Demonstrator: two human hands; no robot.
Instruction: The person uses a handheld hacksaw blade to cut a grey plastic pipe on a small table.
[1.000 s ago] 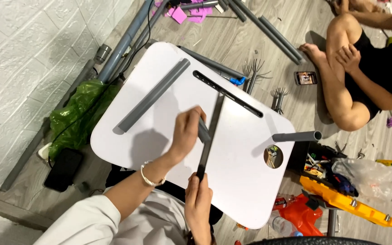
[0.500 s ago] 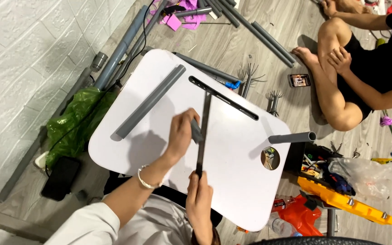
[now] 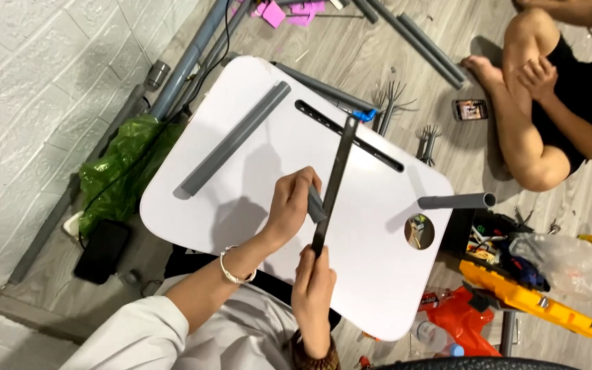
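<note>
A grey pipe (image 3: 234, 138) and a slotted black bar (image 3: 371, 140) lie on the white table (image 3: 378, 274). The left hand (image 3: 292, 205) wraps a short grey piece (image 3: 316, 204). The right hand (image 3: 313, 291) pinches a long dark strip (image 3: 334, 185) slanting across the table's middle.

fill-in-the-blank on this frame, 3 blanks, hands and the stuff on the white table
1. The left hand grips a short ____ pipe piece.
2. The right hand holds the near end of a long dark ____.
3. A long grey pipe lies on the ____ table.

Missing words: grey; bar; white
</note>
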